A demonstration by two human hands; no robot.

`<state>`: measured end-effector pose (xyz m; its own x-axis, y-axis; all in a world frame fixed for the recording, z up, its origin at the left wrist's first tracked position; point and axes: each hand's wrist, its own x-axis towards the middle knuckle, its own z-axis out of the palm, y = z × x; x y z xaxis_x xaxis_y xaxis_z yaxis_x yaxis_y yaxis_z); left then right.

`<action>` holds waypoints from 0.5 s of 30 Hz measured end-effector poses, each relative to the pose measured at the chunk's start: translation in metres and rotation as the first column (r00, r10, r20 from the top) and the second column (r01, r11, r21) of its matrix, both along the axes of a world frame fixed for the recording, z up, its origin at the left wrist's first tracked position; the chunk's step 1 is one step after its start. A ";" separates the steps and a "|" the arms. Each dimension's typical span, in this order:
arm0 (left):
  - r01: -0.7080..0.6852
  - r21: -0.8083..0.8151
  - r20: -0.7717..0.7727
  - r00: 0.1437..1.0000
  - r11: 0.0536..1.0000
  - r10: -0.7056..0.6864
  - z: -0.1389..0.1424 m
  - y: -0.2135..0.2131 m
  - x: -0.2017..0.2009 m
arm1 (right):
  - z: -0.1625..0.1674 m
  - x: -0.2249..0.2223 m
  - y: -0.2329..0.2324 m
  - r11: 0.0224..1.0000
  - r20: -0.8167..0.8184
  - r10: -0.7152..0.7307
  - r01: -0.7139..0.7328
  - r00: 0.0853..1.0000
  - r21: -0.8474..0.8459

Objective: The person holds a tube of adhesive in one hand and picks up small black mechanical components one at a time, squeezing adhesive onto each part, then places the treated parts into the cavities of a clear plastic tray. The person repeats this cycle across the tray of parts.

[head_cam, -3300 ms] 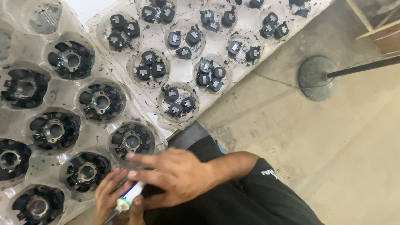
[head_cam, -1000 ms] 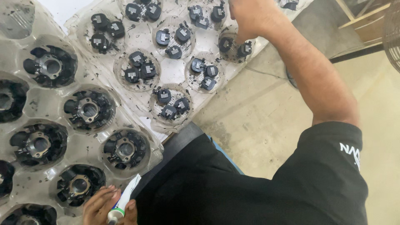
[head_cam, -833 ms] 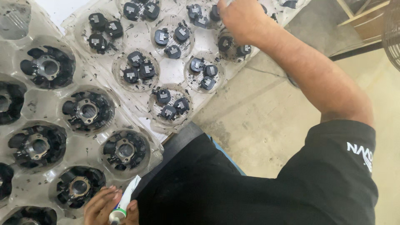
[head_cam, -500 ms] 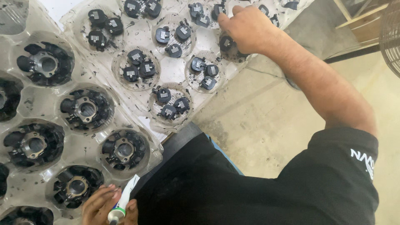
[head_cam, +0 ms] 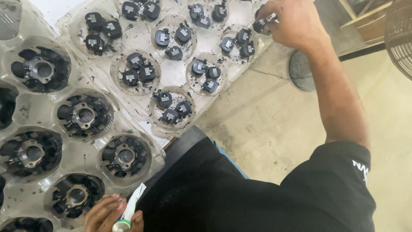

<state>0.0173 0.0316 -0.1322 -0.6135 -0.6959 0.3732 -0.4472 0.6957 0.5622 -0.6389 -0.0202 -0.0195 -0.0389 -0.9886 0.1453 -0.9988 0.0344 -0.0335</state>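
- Two clear trays: small-part tray [head_cam: 141, 36], big-part tray [head_cam: 51, 103].
- Small tray: pockets mostly hold three black clips [head_cam: 171, 107] each; seven pockets readable, the top ones cut off.
- Big tray: about six round black parts [head_cam: 124, 155] in view, the left ones cropped.
- Right hand [head_cam: 296, 23] at small tray's far right corner, fingers closed on one clip [head_cam: 265, 22], partly hidden.
- Left hand [head_cam: 112, 215] at big tray's near edge, gripping a white tube [head_cam: 128, 209]; hand cropped.
- Hands well apart.

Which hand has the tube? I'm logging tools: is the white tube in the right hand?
No, the left hand holds the white tube; the right hand grips a small black part.
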 end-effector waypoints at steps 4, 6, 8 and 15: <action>0.003 -0.015 -0.073 0.997 1.000 -0.004 -0.001 -0.002 -0.004 | -0.012 0.010 0.012 0.995 0.001 0.020 -0.020 1.000 -0.101; 0.000 -0.012 -0.093 0.996 1.000 -0.001 0.007 -0.003 -0.010 | -0.010 0.027 0.020 0.978 -0.035 -0.018 0.011 0.999 -0.208; -0.023 0.028 -0.156 0.987 0.999 0.027 0.023 -0.004 -0.020 | -0.003 0.054 0.031 0.953 0.018 -0.026 0.031 0.999 -0.302; -0.252 0.203 -0.319 0.896 0.946 0.308 0.096 0.014 -0.066 | 0.000 0.235 0.062 0.912 0.412 0.255 -0.077 0.875 -0.402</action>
